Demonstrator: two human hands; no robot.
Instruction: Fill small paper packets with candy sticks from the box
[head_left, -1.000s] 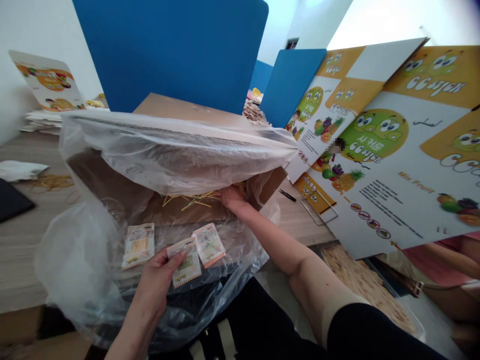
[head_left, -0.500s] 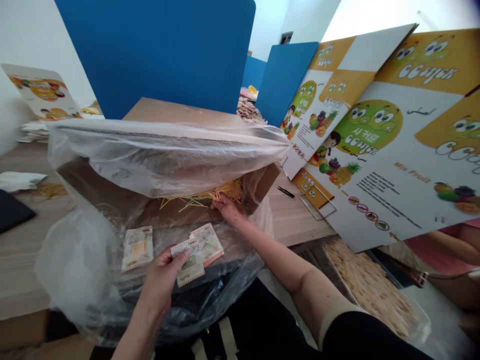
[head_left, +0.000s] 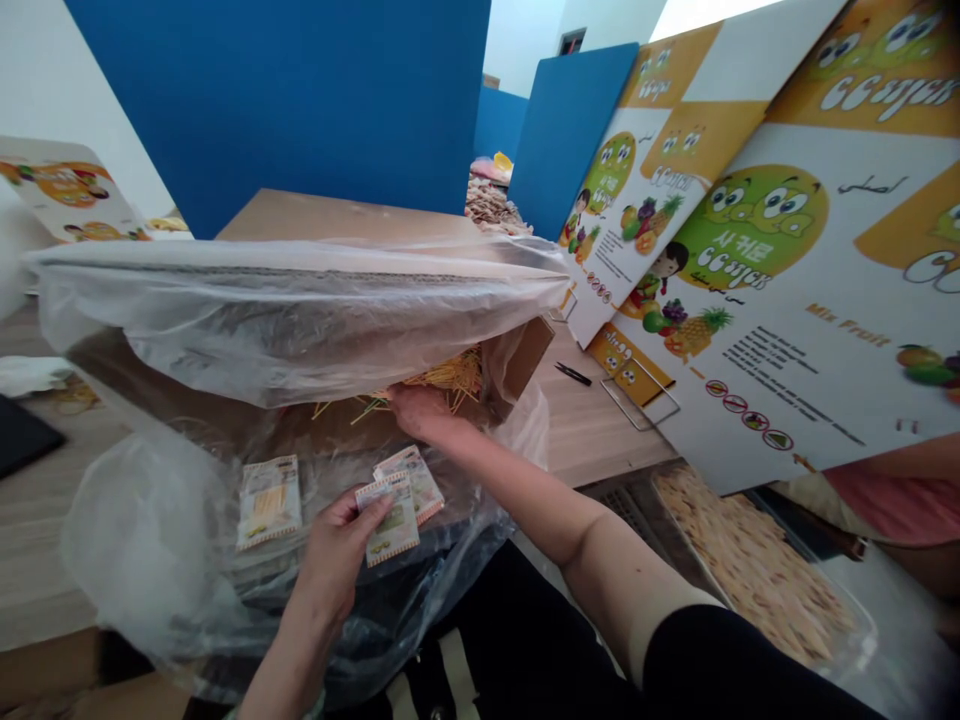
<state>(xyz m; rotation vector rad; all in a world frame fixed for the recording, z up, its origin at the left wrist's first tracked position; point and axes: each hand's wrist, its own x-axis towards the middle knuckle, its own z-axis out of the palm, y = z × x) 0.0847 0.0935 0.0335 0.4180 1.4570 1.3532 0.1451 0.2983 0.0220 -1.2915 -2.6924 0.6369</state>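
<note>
My left hand (head_left: pixel 349 535) pinches a small printed packet (head_left: pixel 391 525) between thumb and fingers. Behind it, partly covered, a second packet (head_left: pixel 424 488) lies on the clear plastic liner. A third packet (head_left: pixel 270 500), with pale yellow sticks showing through it, lies flat to the left. My right hand (head_left: pixel 421 410) is inside the open cardboard box (head_left: pixel 517 375), at the pile of thin yellow sticks (head_left: pixel 457 378). Its fingers are blurred and partly hidden, so their grip does not show. A few greenish sticks poke out beside it.
A plastic bag (head_left: pixel 300 300) drapes over the box's upper edge. To the right, black snips (head_left: pixel 573 374) lie on the table near a wire stand (head_left: pixel 641 395). Large printed cartons (head_left: pixel 780 330) lean there, above a tray of light brown pieces (head_left: pixel 750 560). Part of another person shows at far right.
My right hand has moved left along the stick pile, and its fingers are less visible. My left hand still holds its packet, shifted slightly right. The view has shifted a little.
</note>
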